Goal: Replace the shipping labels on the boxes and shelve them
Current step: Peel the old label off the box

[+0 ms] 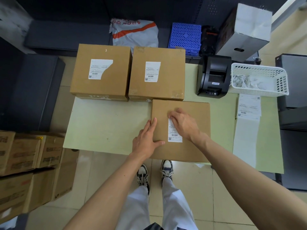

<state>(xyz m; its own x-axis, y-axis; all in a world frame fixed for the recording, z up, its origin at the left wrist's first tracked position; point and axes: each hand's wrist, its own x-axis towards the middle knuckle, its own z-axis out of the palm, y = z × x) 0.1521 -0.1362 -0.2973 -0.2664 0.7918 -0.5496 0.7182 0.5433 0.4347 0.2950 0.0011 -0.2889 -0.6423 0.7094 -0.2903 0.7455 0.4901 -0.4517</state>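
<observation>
A brown cardboard box (pixel 191 151) lies at the near edge of the pale green table (pixel 106 123). A white shipping label (pixel 174 135) sits on its top. My right hand (pixel 184 123) covers the label's upper end, its fingertips curled at the label's top edge. My left hand (pixel 146 140) lies flat with straight fingers against the box's left edge. Two more brown boxes stand at the back: one with a partly torn label (pixel 99 68), one with a whole label (pixel 152 71).
A black label printer (pixel 213 77) stands right of the back boxes, beside a white basket (pixel 259 80) of crumpled paper. Printed labels and backing strip (pixel 248 117) lie at the table's right. Stacked cartons (pixel 29 165) fill the floor at left. Dark shelving runs behind.
</observation>
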